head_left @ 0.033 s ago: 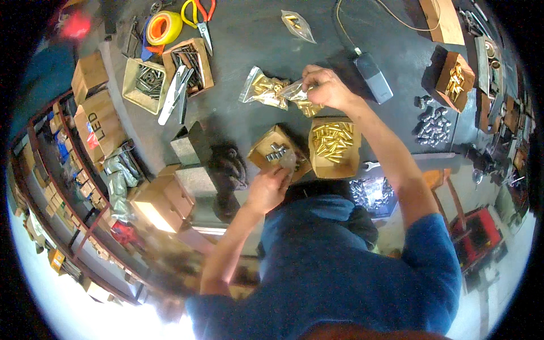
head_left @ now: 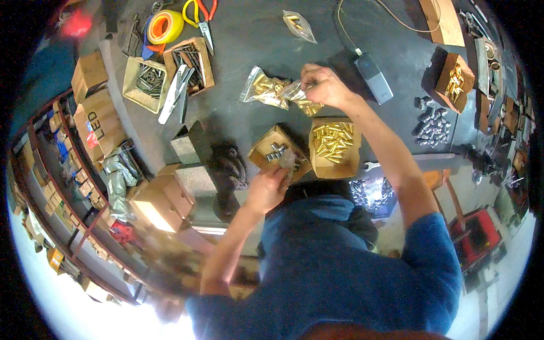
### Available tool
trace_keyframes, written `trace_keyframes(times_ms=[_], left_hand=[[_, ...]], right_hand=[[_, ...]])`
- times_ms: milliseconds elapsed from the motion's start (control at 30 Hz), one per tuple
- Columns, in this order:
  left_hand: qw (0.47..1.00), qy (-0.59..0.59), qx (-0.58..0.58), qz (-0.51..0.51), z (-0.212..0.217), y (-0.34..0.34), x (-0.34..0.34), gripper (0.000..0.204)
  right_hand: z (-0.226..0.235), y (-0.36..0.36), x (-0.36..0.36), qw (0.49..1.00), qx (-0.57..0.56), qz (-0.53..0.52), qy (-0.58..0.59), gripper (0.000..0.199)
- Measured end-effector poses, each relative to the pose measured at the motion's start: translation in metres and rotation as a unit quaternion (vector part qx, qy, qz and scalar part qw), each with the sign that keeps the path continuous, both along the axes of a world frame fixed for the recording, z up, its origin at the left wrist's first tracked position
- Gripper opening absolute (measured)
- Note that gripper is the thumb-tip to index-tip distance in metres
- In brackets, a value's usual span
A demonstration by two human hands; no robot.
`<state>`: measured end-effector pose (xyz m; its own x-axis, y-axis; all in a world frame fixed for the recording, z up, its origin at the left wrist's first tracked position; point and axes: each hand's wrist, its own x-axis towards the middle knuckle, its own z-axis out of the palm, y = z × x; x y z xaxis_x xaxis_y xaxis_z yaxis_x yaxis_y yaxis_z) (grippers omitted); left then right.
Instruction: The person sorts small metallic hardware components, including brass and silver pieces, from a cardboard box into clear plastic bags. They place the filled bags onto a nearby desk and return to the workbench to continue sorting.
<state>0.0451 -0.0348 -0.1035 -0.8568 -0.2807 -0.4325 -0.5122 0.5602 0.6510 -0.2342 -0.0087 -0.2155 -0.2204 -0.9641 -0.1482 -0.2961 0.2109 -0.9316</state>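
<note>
My right hand (head_left: 324, 86) pinches the top of a clear plastic bag (head_left: 293, 90) that has brass-coloured pieces in its lower part. Touching it on the left is another filled clear bag (head_left: 264, 88) of brass pieces. Closer to my body, my left hand (head_left: 267, 188) is closed on a small clear plastic bag (head_left: 288, 161), over the edge of a cardboard box (head_left: 262, 148) with several silver cylinders (head_left: 276, 152) inside. Its fingertips are partly hidden. Just right of that box stands an open cardboard box (head_left: 334, 169) full of pointed brass pieces (head_left: 331, 140).
Far off lies a small bag (head_left: 298, 26) with a few pieces. A power bank (head_left: 374, 78) with a cable, loose silver parts (head_left: 434, 126) and a box of brass parts (head_left: 455, 82) are on the right. Scissors (head_left: 205, 31), tape (head_left: 163, 27) and a tray of metal parts (head_left: 128, 90) occupy the left.
</note>
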Motion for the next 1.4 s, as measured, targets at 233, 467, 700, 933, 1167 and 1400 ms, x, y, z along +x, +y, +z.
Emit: trace_keyframes(times_ms=[233,467,700,933,1167,1400], left_hand=[[0.999,-0.002,-0.032,-0.003,-0.002,0.0,0.017,0.015],[1.0,0.008,-0.024,0.006,0.011,-0.001,0.017,0.015],[0.999,0.026,-0.033,0.014,0.017,-0.002,0.029,0.016],[0.996,-0.015,-0.082,-0.038,0.0,-0.002,0.039,0.013],[0.989,0.054,-0.127,-0.043,0.007,-0.007,0.053,0.015],[0.98,0.118,-0.154,-0.053,-0.005,-0.003,0.053,0.014]], right_hand=[[0.001,-0.031,-0.001,0.997,-0.015,-0.015,0.076,0.012],[0.05,0.027,0.023,0.967,-0.1,-0.106,0.21,0.034],[0.08,0.224,0.137,0.953,0.171,0.041,0.248,0.038],[0.024,0.246,0.153,0.903,0.263,0.113,0.32,0.032],[0.041,0.235,0.141,0.918,-0.004,0.018,0.396,0.017],[0.105,0.21,0.121,0.909,-0.041,0.048,0.411,0.008]])
